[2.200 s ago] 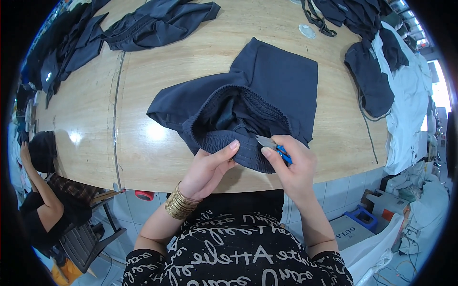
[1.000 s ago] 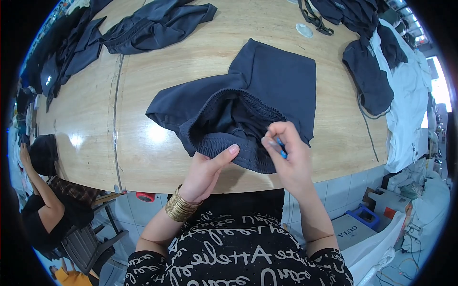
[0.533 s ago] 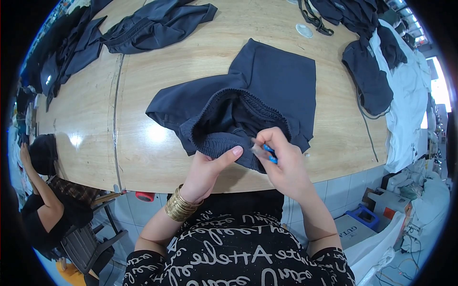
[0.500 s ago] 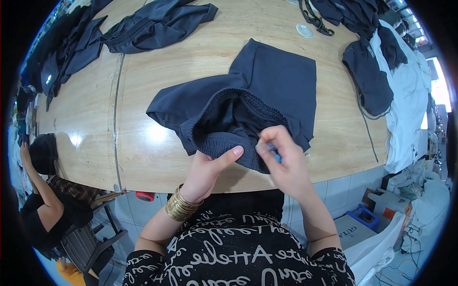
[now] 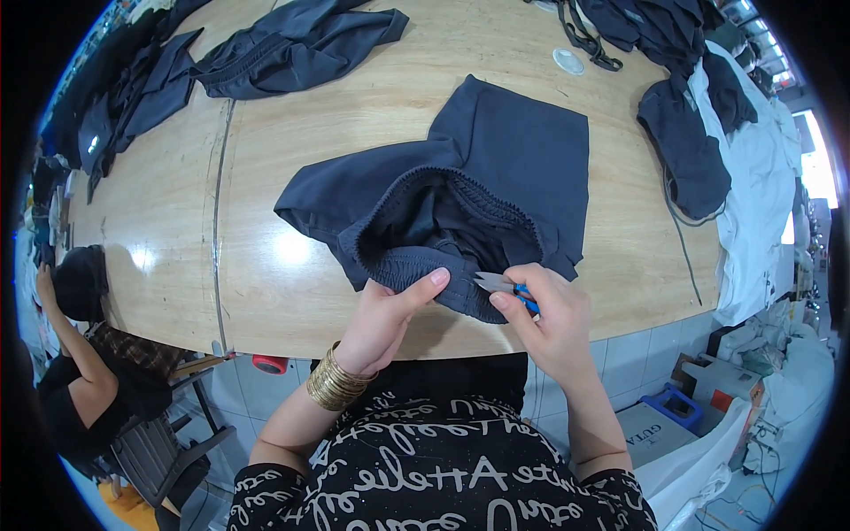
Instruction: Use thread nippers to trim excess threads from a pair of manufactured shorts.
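Near the wooden counter's (image 5: 292, 292) front edge lies a dark navy garment (image 5: 460, 203), its elastic waistband pinched by the left hand (image 5: 385, 314), while the right hand's (image 5: 549, 319) fingers close on blue-handled thread snips (image 5: 505, 288) touching that waistband.

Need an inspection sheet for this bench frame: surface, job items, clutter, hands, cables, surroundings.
Surface: light wooden table, glossy, seam down its left part.
Job's things: dark shorts lying waistband toward the person; blue-handled thread snips at the waistband.
Clutter: dark garment pile far left; more dark garments far right; small clear disc.
Hands: left hand pinches the waistband; right hand holds the snips.
Cables: thin cord at right edge.
Surroundings: seated person left; boxes below right.
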`<state>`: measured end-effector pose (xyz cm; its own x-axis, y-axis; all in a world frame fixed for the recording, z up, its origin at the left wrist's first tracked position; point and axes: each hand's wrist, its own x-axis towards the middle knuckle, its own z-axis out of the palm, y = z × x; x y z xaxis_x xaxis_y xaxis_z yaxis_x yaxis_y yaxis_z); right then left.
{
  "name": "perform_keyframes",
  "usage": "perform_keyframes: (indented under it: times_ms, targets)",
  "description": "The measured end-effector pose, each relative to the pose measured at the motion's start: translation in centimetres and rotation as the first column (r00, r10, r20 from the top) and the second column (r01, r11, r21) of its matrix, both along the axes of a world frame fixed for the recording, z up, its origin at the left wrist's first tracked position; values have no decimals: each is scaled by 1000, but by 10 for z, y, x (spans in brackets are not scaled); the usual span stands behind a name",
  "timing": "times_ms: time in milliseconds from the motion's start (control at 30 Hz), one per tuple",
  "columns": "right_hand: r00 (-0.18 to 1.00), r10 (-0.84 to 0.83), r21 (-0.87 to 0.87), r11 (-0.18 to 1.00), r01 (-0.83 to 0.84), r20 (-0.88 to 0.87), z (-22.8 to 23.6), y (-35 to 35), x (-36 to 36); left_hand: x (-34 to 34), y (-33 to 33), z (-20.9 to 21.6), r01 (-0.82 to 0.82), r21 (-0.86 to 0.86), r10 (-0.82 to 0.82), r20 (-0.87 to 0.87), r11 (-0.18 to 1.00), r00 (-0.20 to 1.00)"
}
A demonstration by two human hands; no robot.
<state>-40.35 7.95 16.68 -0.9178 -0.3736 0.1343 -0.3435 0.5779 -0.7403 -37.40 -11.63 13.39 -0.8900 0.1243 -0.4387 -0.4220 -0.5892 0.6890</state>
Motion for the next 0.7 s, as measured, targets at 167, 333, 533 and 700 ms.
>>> perform_keyframes:
  times_ms: [167, 333, 533, 700]
  targets:
    - [984, 19, 54, 999, -10, -176, -7, -4, 3, -1, 1, 3, -5, 54, 5, 8, 999, 1000]
    - [972, 28, 88, 996, -7, -235, -7, -10, 2, 0, 4, 2, -2, 29, 2, -10, 1000, 1000]
    - [962, 4, 101, 995, 25, -275, -9, -11, 3, 2, 3, 3, 3, -16, -3, -24, 1000, 1000]
    - [970, -26, 73, 996, 45, -240, -5, -10, 4, 1, 2, 2, 5, -1, -5, -34, 1000, 999]
